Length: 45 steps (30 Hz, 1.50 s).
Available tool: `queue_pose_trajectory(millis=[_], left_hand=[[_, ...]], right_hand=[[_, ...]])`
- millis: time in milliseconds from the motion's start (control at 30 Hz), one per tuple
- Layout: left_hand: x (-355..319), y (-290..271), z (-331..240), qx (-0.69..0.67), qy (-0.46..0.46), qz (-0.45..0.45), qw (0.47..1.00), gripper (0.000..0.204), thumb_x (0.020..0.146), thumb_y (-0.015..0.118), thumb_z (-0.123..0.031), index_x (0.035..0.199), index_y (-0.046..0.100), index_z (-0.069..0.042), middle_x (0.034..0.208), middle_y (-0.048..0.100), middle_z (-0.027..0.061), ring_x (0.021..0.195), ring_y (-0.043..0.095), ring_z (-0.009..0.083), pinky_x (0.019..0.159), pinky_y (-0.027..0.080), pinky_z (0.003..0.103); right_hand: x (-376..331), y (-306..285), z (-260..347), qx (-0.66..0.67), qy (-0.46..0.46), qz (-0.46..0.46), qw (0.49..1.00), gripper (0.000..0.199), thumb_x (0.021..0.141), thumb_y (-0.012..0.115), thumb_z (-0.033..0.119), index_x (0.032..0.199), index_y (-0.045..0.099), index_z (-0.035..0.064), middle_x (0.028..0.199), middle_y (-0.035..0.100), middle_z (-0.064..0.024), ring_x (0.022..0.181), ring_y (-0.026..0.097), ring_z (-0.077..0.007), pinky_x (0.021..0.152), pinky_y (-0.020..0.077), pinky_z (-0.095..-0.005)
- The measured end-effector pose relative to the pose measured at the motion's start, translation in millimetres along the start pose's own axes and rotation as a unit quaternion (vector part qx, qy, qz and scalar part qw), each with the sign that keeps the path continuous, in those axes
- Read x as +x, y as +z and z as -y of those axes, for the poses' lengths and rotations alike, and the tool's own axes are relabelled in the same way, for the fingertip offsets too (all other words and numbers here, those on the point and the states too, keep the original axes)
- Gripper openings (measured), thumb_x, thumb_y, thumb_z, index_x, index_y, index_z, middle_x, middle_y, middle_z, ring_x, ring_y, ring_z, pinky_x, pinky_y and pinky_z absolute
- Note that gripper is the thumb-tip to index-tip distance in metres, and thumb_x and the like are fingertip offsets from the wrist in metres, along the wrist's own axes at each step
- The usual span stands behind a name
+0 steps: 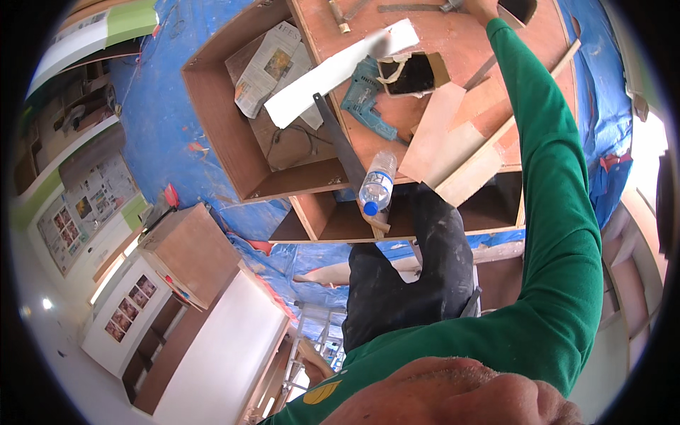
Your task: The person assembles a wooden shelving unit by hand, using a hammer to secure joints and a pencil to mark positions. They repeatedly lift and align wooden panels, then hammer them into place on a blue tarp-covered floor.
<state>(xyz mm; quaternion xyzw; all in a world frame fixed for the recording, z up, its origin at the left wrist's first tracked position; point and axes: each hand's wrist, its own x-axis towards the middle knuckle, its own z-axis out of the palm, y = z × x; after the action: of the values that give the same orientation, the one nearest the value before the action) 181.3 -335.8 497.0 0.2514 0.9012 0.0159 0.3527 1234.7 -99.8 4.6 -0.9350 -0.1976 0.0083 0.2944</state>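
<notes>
My right hand [483,8] reaches to the far edge of the wooden work surface, partly cut off by the top of the picture. Beside its fingers is a grey metal piece [452,6], next to a long flat dark bar [409,8]; whether I grip it cannot be made out. Low down by my body, my left hand [316,360] shows only in part, its fingers unclear. Between my arms and the far edge lie a teal power drill [362,99], a hand saw [338,142], a white strip board [340,73] and a clear water bottle [378,182] with a blue cap.
Wood offcuts [433,131] and a dark-filled open container [414,74] share the surface. Newspaper [271,64] lies inside the open cabinet box [225,134] on the left. Blue sheeting [159,106] covers the floor. A metal ladder [327,329] and a brown cabinet [190,251] stand nearby.
</notes>
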Motion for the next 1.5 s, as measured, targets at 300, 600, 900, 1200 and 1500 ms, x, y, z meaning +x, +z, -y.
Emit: queue_pose_trajectory(millis=[300, 600, 900, 1200, 1500], left_hand=[[24, 30, -32, 0.178, 0.031, -0.022, 0.983, 0.077, 0.111, 0.021, -0.063, 0.155, 0.046, -0.005, 0.135, 0.065, 0.0123, 0.119, 0.064, 0.0239, 0.101, 0.051, 0.037], [48, 117, -174, 0.154, 0.317, 0.059, 0.934, 0.059, 0.112, 0.041, -0.039, 0.137, 0.058, 0.012, 0.134, 0.066, 0.0267, 0.128, 0.061, 0.0344, 0.11, 0.045, 0.041], [0, 103, -333, 0.06, 0.451, 0.265, 0.85, 0.064, 0.11, 0.046, -0.049, 0.134, 0.057, 0.008, 0.128, 0.066, 0.0254, 0.123, 0.061, 0.0339, 0.106, 0.045, 0.041], [-79, 67, -373, 0.019, 0.431, 0.566, 0.703, 0.095, 0.101, 0.041, -0.076, 0.152, 0.045, 0.003, 0.144, 0.058, 0.0162, 0.132, 0.056, 0.0226, 0.116, 0.04, 0.036], [-129, 10, -358, 0.179, 0.545, 0.537, 0.618, 0.062, 0.103, 0.059, -0.061, 0.114, 0.065, 0.0, 0.104, 0.067, 0.0052, 0.097, 0.06, 0.013, 0.087, 0.05, 0.03]], right_hand=[[23, -31, 3, 0.113, -0.015, 0.024, 0.993, 0.025, 0.104, 0.056, 0.026, 0.103, 0.072, 0.0075, 0.082, 0.057, -0.0005, 0.074, 0.052, -0.0161, 0.062, 0.0409, -0.0348], [-124, -239, 64, 0.353, 0.037, 0.144, 0.924, 0.031, 0.107, 0.056, 0.029, 0.112, 0.069, 0.0021, 0.071, 0.04, 0.0104, 0.064, 0.037, -0.0019, 0.054, 0.0295, -0.0233], [-333, -564, 290, 0.301, 0.047, 0.06, 0.95, 0.025, 0.108, 0.062, 0.03, 0.104, 0.069, 0.0056, 0.078, 0.05, 0.0079, 0.067, 0.04, -0.0001, 0.056, 0.0268, -0.0182], [-466, -581, 459, 0.285, -0.044, 0.376, 0.88, 0.028, 0.103, 0.067, 0.035, 0.099, 0.073, 0.0076, 0.078, 0.057, 0.0077, 0.069, 0.048, -0.0034, 0.06, 0.0369, -0.024], [-540, -522, 564, 0.073, -0.265, 0.268, 0.923, 0.038, 0.096, 0.07, 0.03, 0.088, 0.068, -0.0076, 0.079, 0.068, -0.0274, 0.077, 0.064, -0.0503, 0.071, 0.0507, -0.0527]])
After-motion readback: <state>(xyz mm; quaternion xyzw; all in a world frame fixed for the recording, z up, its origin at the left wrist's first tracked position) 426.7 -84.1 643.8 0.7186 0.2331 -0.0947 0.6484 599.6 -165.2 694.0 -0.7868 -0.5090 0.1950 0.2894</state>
